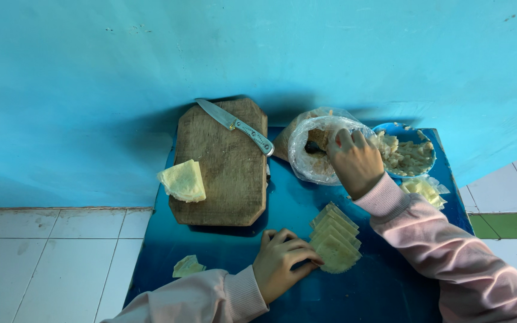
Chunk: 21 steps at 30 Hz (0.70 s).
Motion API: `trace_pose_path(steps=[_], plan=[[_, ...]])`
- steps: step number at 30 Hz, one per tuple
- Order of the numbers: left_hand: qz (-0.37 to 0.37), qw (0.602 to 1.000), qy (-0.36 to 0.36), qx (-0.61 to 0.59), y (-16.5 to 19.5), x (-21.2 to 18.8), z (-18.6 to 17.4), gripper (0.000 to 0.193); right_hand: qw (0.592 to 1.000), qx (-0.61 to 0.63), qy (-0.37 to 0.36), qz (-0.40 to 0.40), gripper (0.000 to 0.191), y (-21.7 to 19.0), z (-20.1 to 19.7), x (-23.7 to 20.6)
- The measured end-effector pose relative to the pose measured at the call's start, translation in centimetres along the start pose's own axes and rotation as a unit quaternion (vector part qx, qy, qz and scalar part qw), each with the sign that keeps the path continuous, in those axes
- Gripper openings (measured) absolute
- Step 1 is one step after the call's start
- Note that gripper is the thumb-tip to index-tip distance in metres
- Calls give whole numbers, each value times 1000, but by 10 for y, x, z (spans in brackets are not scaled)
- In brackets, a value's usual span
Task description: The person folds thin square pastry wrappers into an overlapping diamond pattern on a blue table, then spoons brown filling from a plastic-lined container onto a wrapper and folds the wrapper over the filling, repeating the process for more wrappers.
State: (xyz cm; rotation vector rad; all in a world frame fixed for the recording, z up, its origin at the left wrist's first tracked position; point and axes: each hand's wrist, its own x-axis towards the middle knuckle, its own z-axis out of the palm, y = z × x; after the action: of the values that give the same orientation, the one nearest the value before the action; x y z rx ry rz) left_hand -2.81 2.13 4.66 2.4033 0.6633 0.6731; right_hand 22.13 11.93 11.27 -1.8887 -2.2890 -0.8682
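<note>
My left hand [282,260] rests on the blue table [222,257], its fingertips touching the near end of a fanned row of pale square wrappers [334,236]. My right hand [357,160] reaches into a clear plastic bag [306,157] and grips a dark utensil handle there; the utensil's end is hidden. Just right of that hand sits a blue bowl [427,139] of chunky pale filling [411,157]. Both arms wear pink sleeves.
A wooden cutting board [228,179] lies at the back left, with a knife [234,125] across its far corner and folded wrappers [184,180] on its left edge. A wrapper scrap [188,266] lies near my left sleeve. More wrappers [425,190] lie in plastic at the right.
</note>
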Motion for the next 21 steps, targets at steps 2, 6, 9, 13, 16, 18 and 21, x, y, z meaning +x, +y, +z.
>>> trace_pose_path(steps=[2, 6, 9, 13, 16, 18, 21], plan=[[2, 1000, 2, 0, 0, 0, 0, 10, 998, 59, -6, 10, 12, 0, -4, -1], [4, 1000, 4, 4, 0, 0, 1, 10, 991, 109, 77, 3, 9, -3, -7, -5], [-8, 1000, -1, 1, 1, -1, 0, 9, 989, 116, 91, 7, 7, -4, -2, -3], [-5, 1000, 2, -2, 2, -2, -1, 9, 983, 159, 88, -17, 18, 7, 8, 8], [-3, 1000, -2, -4, 2, -2, -1, 8, 982, 140, 107, -65, 29, 16, 14, 13], [-2, 1000, -2, -8, 1, -2, -1, 9, 982, 122, 108, -99, 28, 18, 17, 14], [-3, 1000, 0, -8, 1, -2, -1, 10, 979, 103, 108, -138, 31, 18, 19, 11]])
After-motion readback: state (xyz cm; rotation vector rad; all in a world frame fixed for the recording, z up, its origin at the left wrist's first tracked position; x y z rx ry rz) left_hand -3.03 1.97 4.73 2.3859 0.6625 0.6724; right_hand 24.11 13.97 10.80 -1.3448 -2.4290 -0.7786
